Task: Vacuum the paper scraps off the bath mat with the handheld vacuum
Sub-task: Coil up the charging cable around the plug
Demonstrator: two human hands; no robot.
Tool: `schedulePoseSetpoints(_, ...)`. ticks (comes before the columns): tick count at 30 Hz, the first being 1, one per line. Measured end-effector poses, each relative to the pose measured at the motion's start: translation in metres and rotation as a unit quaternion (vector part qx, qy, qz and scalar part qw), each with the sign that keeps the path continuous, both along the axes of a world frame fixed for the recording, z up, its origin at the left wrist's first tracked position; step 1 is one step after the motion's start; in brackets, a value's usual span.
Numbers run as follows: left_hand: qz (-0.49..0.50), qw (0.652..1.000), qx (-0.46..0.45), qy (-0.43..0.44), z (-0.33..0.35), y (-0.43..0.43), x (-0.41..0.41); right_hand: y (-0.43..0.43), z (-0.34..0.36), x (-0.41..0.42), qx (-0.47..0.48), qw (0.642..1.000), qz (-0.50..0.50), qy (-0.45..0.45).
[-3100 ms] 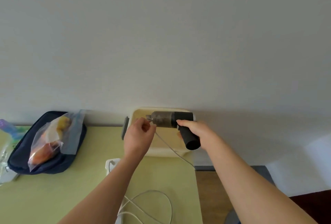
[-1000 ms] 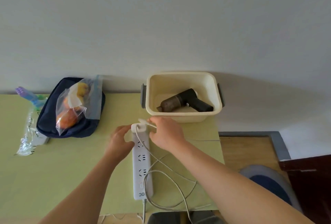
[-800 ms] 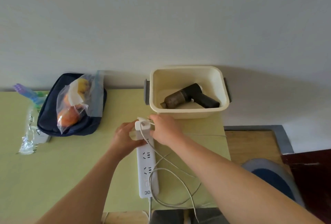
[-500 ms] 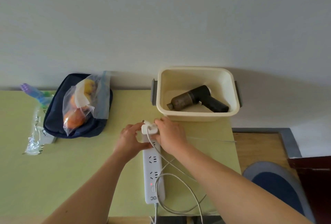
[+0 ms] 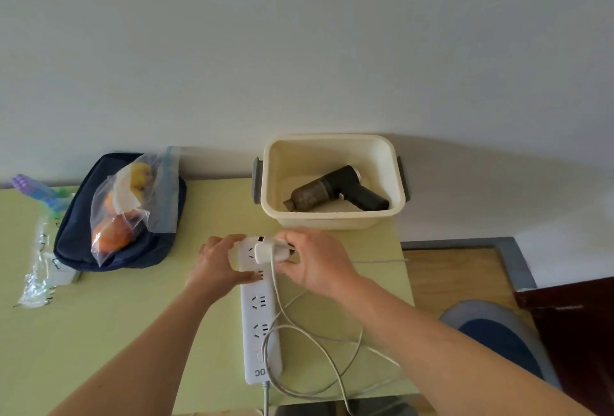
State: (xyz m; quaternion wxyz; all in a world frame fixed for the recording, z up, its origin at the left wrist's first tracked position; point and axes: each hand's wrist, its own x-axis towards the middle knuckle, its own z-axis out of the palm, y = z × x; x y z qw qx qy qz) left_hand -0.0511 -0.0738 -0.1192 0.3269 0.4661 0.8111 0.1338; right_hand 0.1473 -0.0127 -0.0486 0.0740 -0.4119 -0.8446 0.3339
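Forearms, left hand (image 5: 217, 264) and right hand (image 5: 319, 262) are all bare.

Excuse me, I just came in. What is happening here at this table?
A person is busy with a charger, not with vacuuming. The left hand holds the far end of the white power strip on the green table. The right hand grips a white charger plug at the strip's farthest socket; whether it is fully seated I cannot tell. Its cable lies looped on the table. The handheld vacuum lies in the cream tub by the wall, in no hand.
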Motion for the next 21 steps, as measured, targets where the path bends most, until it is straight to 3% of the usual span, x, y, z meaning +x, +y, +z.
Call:
schedulePoseSetpoints(3,-0.035,0.995,0.038,0.083,0.014,-0.004,0.009,0.008,0.008,0.036,-0.049,0.995,-0.077,0.037)
schedulePoseSetpoints(8,-0.095,0.937,0.276,0.190,0.040,-0.005,0.052,0.027,0.035,0.088,-0.093,0.976,-0.182,0.081)
schedulePoseSetpoints(13,-0.213,0.911,0.330,0.122,0.078,0.032,0.126,0.034,0.051,0.134,-0.116,0.955,-0.251,0.107)
schedulePoseSetpoints(18,-0.162,0.955,0.226,-0.102,0.105,0.070,0.194,0.036,0.062,0.174,-0.126,0.941,-0.296,0.108)
schedulePoseSetpoints(21,-0.211,0.947,0.207,-0.128,0.118,0.086,0.222,0.037,0.070,0.199,-0.116,0.934,-0.318,0.114)
